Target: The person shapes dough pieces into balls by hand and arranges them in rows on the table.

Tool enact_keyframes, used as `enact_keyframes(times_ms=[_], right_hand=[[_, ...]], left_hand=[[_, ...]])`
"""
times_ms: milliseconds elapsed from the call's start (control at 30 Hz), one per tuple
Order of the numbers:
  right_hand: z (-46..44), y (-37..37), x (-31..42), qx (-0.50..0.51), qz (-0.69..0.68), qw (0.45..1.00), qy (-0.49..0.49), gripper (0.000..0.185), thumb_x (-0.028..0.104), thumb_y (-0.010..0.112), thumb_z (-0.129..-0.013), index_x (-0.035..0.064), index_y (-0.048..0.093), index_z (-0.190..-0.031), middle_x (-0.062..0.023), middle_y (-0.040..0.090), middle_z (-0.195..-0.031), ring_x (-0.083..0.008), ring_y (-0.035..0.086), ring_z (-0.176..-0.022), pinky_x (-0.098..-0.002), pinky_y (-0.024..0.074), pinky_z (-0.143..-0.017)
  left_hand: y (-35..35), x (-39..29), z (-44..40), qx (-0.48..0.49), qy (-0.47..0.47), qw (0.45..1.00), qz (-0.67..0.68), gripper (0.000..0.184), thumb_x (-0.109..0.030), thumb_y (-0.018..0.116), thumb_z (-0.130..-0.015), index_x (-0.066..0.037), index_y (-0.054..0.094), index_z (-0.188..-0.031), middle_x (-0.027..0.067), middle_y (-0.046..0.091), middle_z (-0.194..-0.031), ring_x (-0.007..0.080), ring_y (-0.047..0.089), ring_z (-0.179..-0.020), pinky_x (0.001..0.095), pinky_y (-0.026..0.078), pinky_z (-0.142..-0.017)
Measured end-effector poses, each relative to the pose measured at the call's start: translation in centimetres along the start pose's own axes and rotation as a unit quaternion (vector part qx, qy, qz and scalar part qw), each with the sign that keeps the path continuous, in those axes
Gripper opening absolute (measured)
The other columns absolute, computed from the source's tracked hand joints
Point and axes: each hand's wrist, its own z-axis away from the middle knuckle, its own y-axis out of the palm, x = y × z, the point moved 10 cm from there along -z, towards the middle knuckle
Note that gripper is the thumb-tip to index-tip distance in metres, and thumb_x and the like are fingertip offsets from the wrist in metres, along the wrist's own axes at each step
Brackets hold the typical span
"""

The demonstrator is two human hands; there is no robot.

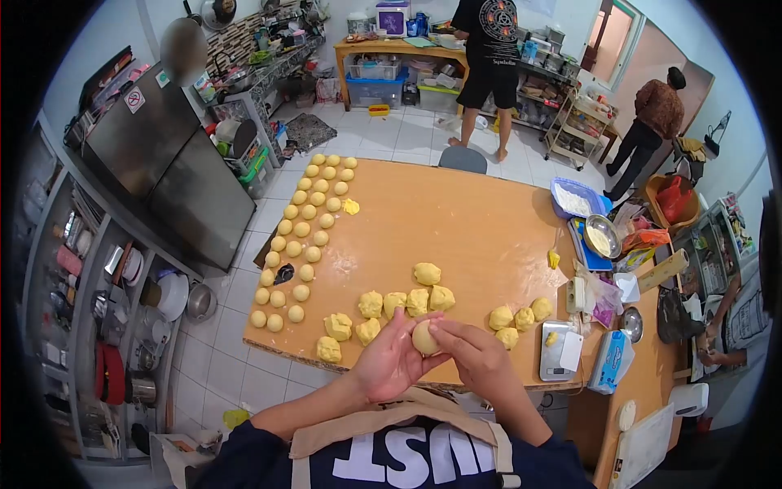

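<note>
Close to my body, above the table's near edge, a smooth round dough ball [425, 337] sits between my hands. My left hand [389, 355] cups it from the left and below. Fingers of my right hand [479, 352] press on it from the right. Just beyond my hands lie several rough yellow dough lumps [371, 304]. A smaller group of lumps [506, 337] rests to the right. Along the table's left side stand rows of smooth dough balls [302, 229], with a dark scrap [284, 273] among them and a flat yellow piece [350, 206] beside them.
At the right of the wooden table [472, 212] are a kitchen scale [560, 356], a tissue pack [611, 361], a blue tub of flour [573, 198] and a metal bowl [603, 236]. A stool [463, 160] stands behind. Other people are at the back and right.
</note>
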Motion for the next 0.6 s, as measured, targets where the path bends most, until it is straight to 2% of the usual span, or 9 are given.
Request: enact_keyframes(times_ms=[67,167,267,333,433,533,600], right_hand=[[0.5,-0.1,0.1,-0.019,0.004,0.999,-0.040,0.021,0.005,0.065,-0.081,0.0017,0.069,-0.102,-0.0128,0.069,-0.105,-0.0267,0.069,-0.090,-0.0341,0.0571,-0.074],[0.9,-1.6,0.6,-0.055,-0.001,0.998,-0.022,0.022,0.004,0.068,-0.079,0.0017,0.070,-0.101,-0.0124,0.069,-0.098,-0.0256,0.068,-0.085,-0.0325,0.0563,-0.071],[0.3,-3.1,0.3,-0.118,-0.018,0.991,0.065,0.021,0.003,0.072,-0.075,0.0025,0.070,-0.096,-0.0108,0.068,-0.087,-0.0241,0.067,-0.078,-0.0310,0.0546,-0.065],[-0.6,-2.7,0.6,-0.070,-0.070,0.994,0.054,0.022,0.001,0.073,-0.073,0.0035,0.070,-0.095,-0.0093,0.067,-0.082,-0.0233,0.066,-0.074,-0.0309,0.0533,-0.063],[0.0,-2.2,1.0,-0.015,-0.072,0.997,0.015,0.024,-0.001,0.072,-0.072,0.0041,0.070,-0.095,-0.0087,0.066,-0.084,-0.0233,0.066,-0.074,-0.0311,0.0531,-0.062],[-0.2,-1.6,1.5,0.006,-0.029,0.999,-0.029,0.026,-0.003,0.070,-0.071,0.0038,0.071,-0.096,-0.0096,0.067,-0.090,-0.0241,0.067,-0.077,-0.0314,0.0543,-0.063],[-0.6,-1.5,1.5,0.000,-0.024,0.999,-0.020,0.028,-0.003,0.069,-0.070,0.0039,0.071,-0.098,-0.0103,0.068,-0.093,-0.0246,0.068,-0.080,-0.0316,0.0552,-0.065]], left_hand=[[0.7,-0.6,0.3,-0.011,0.036,0.999,-0.037,0.068,-0.054,0.023,-0.103,-0.001,0.032,-0.145,0.0120,0.043,-0.143,0.0229,0.043,-0.132,0.0410,0.033,-0.114],[1.2,-1.1,0.5,-0.019,0.063,0.993,-0.095,0.063,-0.047,0.029,-0.104,0.000,0.030,-0.146,0.0133,0.039,-0.148,0.0255,0.037,-0.137,0.0445,0.027,-0.117],[1.5,-1.8,0.6,-0.019,0.073,0.982,-0.171,0.057,-0.037,0.035,-0.104,0.001,0.030,-0.147,0.0129,0.037,-0.150,0.0258,0.035,-0.139,0.0439,0.027,-0.117],[2.5,-2.3,0.9,-0.002,0.071,0.972,-0.222,0.055,-0.030,0.039,-0.104,0.002,0.029,-0.147,0.0126,0.037,-0.150,0.0259,0.035,-0.139,0.0434,0.027,-0.117],[3.7,-3.2,1.2,0.008,0.146,0.962,-0.232,0.056,-0.028,0.042,-0.102,0.000,0.028,-0.148,0.0137,0.038,-0.149,0.0264,0.036,-0.139,0.0421,0.028,-0.116],[1.1,-1.1,0.5,-0.062,0.037,0.997,-0.030,0.057,-0.036,0.040,-0.103,-0.003,0.030,-0.148,0.0148,0.039,-0.148,0.0270,0.036,-0.139,0.0437,0.028,-0.116],[1.0,-0.1,0.2,-0.009,-0.019,0.999,0.047,0.059,-0.041,0.037,-0.103,-0.004,0.030,-0.148,0.0155,0.038,-0.148,0.0277,0.036,-0.139,0.0451,0.028,-0.116]])
